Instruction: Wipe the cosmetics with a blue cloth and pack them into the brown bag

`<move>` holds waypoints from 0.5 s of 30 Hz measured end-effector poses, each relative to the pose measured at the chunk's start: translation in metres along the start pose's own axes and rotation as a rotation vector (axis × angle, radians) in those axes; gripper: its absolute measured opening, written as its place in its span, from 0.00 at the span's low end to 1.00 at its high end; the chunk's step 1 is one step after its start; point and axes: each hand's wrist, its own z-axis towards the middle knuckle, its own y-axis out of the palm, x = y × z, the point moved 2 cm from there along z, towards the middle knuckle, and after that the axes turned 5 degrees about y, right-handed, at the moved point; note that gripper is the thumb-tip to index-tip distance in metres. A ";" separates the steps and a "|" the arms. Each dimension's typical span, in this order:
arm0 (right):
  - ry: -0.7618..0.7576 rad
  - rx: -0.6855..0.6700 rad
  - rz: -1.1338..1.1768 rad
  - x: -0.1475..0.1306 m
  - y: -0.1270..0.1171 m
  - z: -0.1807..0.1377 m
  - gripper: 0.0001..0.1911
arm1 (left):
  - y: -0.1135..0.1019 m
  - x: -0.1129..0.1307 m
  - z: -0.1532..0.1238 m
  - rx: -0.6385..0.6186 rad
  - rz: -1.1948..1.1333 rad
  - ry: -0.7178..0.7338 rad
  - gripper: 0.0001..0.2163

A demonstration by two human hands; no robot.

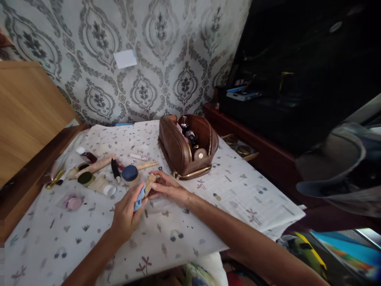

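Note:
My left hand [126,210] is closed around a light-blue cloth [139,199], which looks soft and crumpled. The cloth lies against a small tan, flat-sided item [149,184] whose kind I cannot make out. Fingers of my right hand [169,188] close on that item from the other side. Just beyond my hands stands a jar with a dark blue lid [130,173]. An open brown cosmetic bag [175,149] with gold zips sits farther back to the right, bottles [190,137] showing inside.
Left of my hands lie a cream tube [102,185], a black tube [115,171], an olive-lidded jar [85,178], a small bottle [87,155] and a pink puff [73,202]. A patterned cloth [178,226] covers the table. A dark-red cabinet [238,137] borders it at right.

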 end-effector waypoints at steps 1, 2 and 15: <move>-0.008 0.015 -0.010 -0.001 0.000 0.000 0.37 | 0.001 0.001 0.000 -0.008 0.020 0.009 0.24; -0.021 0.034 -0.026 -0.001 -0.001 0.000 0.37 | 0.002 0.002 0.000 -0.016 0.040 0.009 0.24; -0.289 0.205 -0.558 -0.020 -0.012 0.000 0.35 | 0.001 0.009 0.038 -0.224 0.006 -0.234 0.25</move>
